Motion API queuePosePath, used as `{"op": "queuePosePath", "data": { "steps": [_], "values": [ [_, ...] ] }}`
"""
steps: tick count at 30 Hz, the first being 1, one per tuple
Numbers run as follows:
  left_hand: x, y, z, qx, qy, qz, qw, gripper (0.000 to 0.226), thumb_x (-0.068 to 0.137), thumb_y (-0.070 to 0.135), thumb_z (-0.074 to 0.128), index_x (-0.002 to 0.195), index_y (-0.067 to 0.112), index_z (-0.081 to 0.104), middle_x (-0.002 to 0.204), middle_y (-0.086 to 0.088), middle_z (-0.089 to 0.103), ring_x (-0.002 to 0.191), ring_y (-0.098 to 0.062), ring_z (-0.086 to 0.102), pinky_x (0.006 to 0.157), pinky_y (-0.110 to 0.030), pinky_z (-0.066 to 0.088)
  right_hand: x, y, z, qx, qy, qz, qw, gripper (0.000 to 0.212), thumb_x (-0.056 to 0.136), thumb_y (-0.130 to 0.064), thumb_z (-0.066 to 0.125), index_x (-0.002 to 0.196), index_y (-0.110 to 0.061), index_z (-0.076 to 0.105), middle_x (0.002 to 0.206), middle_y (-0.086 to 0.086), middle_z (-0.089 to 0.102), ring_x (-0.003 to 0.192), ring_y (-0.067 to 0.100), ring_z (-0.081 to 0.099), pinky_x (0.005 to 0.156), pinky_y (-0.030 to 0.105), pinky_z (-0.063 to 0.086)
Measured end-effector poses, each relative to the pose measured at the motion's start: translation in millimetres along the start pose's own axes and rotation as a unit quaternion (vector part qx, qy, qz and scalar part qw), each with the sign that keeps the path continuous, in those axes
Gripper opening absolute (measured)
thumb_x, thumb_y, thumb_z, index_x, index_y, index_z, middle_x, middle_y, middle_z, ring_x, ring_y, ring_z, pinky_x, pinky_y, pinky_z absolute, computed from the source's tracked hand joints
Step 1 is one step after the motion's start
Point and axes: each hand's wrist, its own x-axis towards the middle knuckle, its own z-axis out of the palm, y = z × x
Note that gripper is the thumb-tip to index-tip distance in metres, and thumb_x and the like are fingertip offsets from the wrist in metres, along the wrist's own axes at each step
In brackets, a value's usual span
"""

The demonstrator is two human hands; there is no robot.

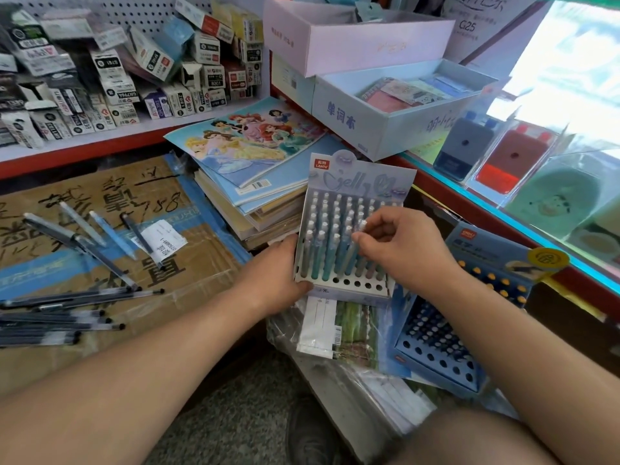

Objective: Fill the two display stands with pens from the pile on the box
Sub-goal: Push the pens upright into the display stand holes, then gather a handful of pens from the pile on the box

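Box [201,256] top, pens [50,322] half out-of-frame left; stand [362,182] partly behind R hand [406,250].

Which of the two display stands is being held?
The pale Jelly stand, gripped at its left edge by the left hand; the dark blue stand lies beside it, in neither hand.

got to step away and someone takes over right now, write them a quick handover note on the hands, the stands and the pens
Left hand: grips the left edge of the pale stand.
Right hand: pinches the top of a pen standing in the pale stand.
Blue stand: lies to the right of it, on wrapped packs.
Loose pens: on the cardboard box to the left.
Done: pale stand mostly full; blue stand has pens in its back rows.
Left: the front row of holes in the pale stand and the front rows of the blue stand are empty.
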Motion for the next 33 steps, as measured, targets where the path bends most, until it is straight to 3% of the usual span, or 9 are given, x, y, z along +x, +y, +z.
{"op": "queuePosePath", "data": {
  "steps": [10,15,25,30,33],
  "values": [
    [0,-4,5,0.005,0.011,0.004,1.0,0.08,0.084,0.035,0.08,0.148,0.028,0.032,0.136,0.0,0.059,0.118,-0.02,0.061,0.094,-0.041,0.055,3,-4,4,-0.031,-0.001,0.003,1.0,0.012,0.09,-0.031,0.077,0.081,-0.025,0.07,0.075,-0.008,0.071,0.071,0.004,0.068,0.069,0.025,0.061],
    [0,-5,8,0.006,0.016,0.002,1.0,0.08,0.085,0.033,0.08,0.148,0.028,0.032,0.137,-0.001,0.058,0.12,-0.021,0.06,0.096,-0.042,0.054,3,-6,6,-0.101,-0.082,0.023,0.991,0.012,0.091,-0.033,0.075,0.084,-0.024,0.073,0.075,-0.007,0.073,0.068,0.008,0.07,0.069,0.035,0.063],
    [1,-6,10,0.007,0.017,0.003,1.0,0.081,0.084,0.031,0.079,0.148,0.029,0.031,0.136,-0.001,0.059,0.119,-0.021,0.06,0.095,-0.043,0.055,10,-4,17,-0.196,-0.067,0.022,0.978,0.02,0.093,-0.042,0.07,0.09,-0.023,0.075,0.073,-0.006,0.072,0.069,0.013,0.069,0.07,0.041,0.062],
    [-2,-5,8,-0.009,0.015,0.014,1.0,0.077,0.083,0.028,0.079,0.148,0.028,0.036,0.137,0.0,0.057,0.125,-0.021,0.056,0.103,-0.044,0.051,9,-4,16,-0.207,-0.072,0.022,0.975,0.023,0.092,-0.048,0.07,0.09,-0.025,0.073,0.073,-0.008,0.07,0.069,0.011,0.068,0.069,0.041,0.062],
    [-8,-3,0,-0.039,0.032,0.018,0.999,0.075,0.085,0.025,0.078,0.148,0.029,0.037,0.139,-0.001,0.055,0.129,-0.02,0.053,0.108,-0.042,0.048,4,-10,11,-0.224,-0.065,0.022,0.972,0.035,0.085,-0.06,0.072,0.097,-0.028,0.066,0.079,-0.011,0.068,0.076,0.01,0.066,0.072,0.041,0.061]
  ]
}}
